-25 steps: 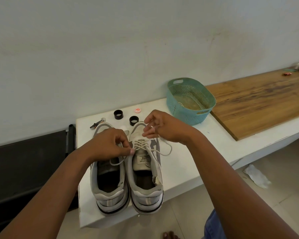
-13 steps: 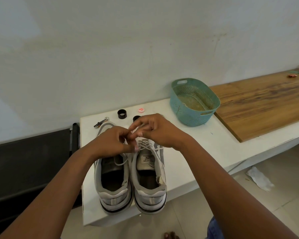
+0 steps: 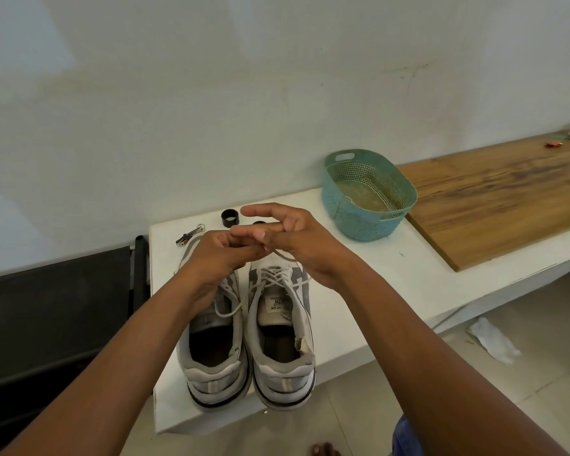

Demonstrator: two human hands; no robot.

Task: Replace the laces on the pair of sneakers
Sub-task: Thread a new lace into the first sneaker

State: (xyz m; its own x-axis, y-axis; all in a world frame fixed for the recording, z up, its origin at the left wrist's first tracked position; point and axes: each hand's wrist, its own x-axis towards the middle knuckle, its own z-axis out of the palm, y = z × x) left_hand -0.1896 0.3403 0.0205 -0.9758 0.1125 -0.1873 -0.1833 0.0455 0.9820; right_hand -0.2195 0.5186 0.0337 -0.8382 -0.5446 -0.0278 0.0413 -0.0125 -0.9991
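Two grey and white sneakers stand side by side on the white table (image 3: 359, 274), heels toward me. The right sneaker (image 3: 282, 327) carries a white lace (image 3: 273, 279) threaded through its eyelets. The left sneaker (image 3: 213, 340) has a loose lace loop lying over its opening. My left hand (image 3: 216, 258) and my right hand (image 3: 297, 243) meet above the toes of the shoes. Both pinch the white lace ends between thumb and fingers. My right index finger sticks out straight to the left.
A teal perforated basket (image 3: 369, 195) stands behind the shoes to the right, next to a wooden board (image 3: 500, 195). A black ring (image 3: 230, 218) and a small metal key clip (image 3: 190, 235) lie behind the left sneaker. A black surface (image 3: 56, 311) adjoins the table on the left.
My hands came together above the shoe toes from being apart over the laces. The lace ends have been drawn up between them.
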